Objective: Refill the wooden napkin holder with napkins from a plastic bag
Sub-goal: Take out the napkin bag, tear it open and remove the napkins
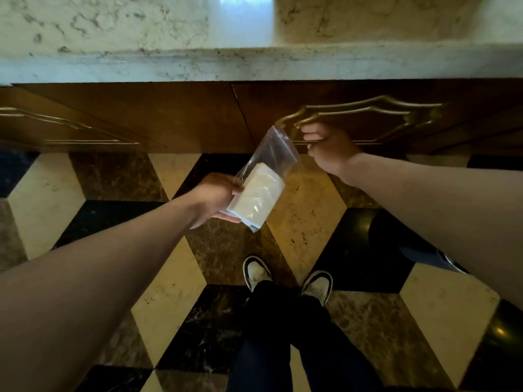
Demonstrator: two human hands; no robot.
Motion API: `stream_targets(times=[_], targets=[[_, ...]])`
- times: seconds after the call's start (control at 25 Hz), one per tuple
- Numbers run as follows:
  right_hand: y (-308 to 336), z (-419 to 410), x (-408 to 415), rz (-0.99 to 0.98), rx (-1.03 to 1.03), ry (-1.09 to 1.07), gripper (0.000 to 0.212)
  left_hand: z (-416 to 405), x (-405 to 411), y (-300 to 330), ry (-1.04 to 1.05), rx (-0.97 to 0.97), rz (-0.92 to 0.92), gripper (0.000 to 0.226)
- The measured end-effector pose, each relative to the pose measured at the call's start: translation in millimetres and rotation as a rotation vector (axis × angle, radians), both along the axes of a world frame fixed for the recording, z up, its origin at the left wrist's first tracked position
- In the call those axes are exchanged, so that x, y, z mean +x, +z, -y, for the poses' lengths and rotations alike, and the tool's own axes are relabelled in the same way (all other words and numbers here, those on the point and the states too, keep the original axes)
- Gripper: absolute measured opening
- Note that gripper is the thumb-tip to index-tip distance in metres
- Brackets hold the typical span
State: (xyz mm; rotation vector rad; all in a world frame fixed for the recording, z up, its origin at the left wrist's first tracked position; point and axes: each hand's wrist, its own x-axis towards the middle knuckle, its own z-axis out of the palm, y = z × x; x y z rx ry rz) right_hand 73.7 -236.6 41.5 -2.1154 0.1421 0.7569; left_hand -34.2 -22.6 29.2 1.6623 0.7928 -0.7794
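Oddly, the wooden napkin holder appears nowhere in this view, and the marble countertop (141, 38) at the far side is cut off by the top edge, so whatever stands further back on it cannot be seen. Motion blur softens the hands and the bag, and fine detail of the fingers is hard to read.

Both bare forearms reach forward from the near corners. Low and left of centre, the left hand (216, 199) cups the plastic bag (263, 179) from its left side: the thumb lies along the upper edge of the pack and the fingers curl beneath its near end, pressed against the plastic. Inside the clear bag sits a pale stack of napkins (256, 198), filling the lower part; the upper part of the bag is slack and see-through, rising toward the far right.

Further off and to the right, the right hand (329, 149) is curled into a loose fist right at the top corner of the bag. Whether it pinches the bag's edge or grips the gilded trim on the wooden cabinet door (368, 114) directly behind it, I cannot tell; the knuckles overlap both.

Below, two shoes (256, 271) stand on a patterned marble floor (297, 216) of cream, brown and black.
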Motion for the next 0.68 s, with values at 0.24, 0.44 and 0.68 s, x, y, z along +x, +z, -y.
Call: stream_targets(times=[0.24,0.44,0.68], targets=[[57,37,-31,-0.124,0.202,0.094,0.046,35,-8,43,-0.071,-0.118,0.013,0.013],[124,68,-55,0.076,0.176,0.136,0.021,50,-24,114,-0.088,-0.13,0.046,0.019],[224,105,-67,0.231,0.167,0.099,0.02,74,-32,207,-0.067,-0.186,0.144,0.032]])
